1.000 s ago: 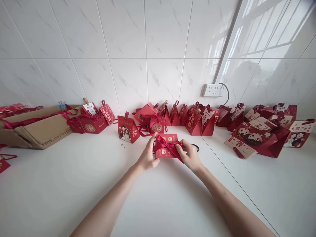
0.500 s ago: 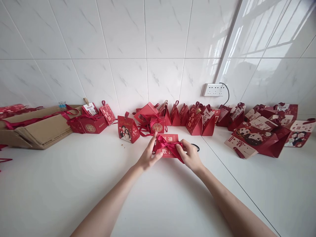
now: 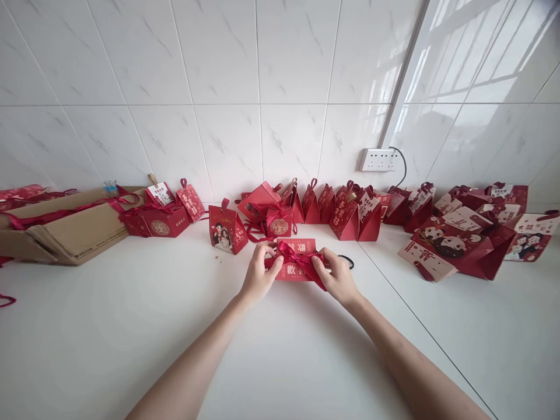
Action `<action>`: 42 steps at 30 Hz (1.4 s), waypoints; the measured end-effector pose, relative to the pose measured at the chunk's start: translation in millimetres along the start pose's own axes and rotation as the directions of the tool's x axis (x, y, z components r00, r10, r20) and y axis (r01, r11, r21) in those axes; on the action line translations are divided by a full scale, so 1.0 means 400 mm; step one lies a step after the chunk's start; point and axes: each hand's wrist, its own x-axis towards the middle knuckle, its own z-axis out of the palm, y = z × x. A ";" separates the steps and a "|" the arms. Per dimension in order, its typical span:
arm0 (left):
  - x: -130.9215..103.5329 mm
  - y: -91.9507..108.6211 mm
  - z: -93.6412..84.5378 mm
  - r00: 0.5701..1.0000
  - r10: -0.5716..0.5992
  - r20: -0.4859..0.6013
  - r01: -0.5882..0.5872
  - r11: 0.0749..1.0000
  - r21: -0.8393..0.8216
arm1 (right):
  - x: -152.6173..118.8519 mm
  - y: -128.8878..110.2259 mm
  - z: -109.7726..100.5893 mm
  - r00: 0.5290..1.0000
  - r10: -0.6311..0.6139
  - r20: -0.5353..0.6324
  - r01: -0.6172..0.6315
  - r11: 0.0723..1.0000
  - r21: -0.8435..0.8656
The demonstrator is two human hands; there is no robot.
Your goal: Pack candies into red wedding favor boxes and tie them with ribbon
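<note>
Red box [image 3: 292, 276] flat on tabletop [image 3: 280, 344], right between both hands' fingers. Reads 歡, next character half under satin bow [image 3: 297, 255]. Left hand [image 3: 258, 275] pinching ribbon's left side, right hand [image 3: 339, 279] pinching ribbon's right tail. Tiny side print unreadable from here lol. Black loop [image 3: 351, 262] beyond right fingers, partly hidden.
</note>
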 end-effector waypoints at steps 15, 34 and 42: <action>-0.004 0.031 -0.015 0.991 -0.099 0.094 0.108 0.989 -0.096 | 0.002 -0.001 0.000 1.000 0.001 -0.029 -0.001 1.000 -0.008; -0.009 0.041 -0.014 0.943 -0.037 0.330 0.078 0.990 -0.113 | 0.002 0.003 0.005 0.998 -0.001 -0.068 0.002 1.000 0.017; -0.010 0.047 -0.011 0.943 -0.050 0.328 0.087 0.991 -0.099 | -0.004 -0.007 0.005 0.994 -0.015 -0.104 0.021 0.998 0.061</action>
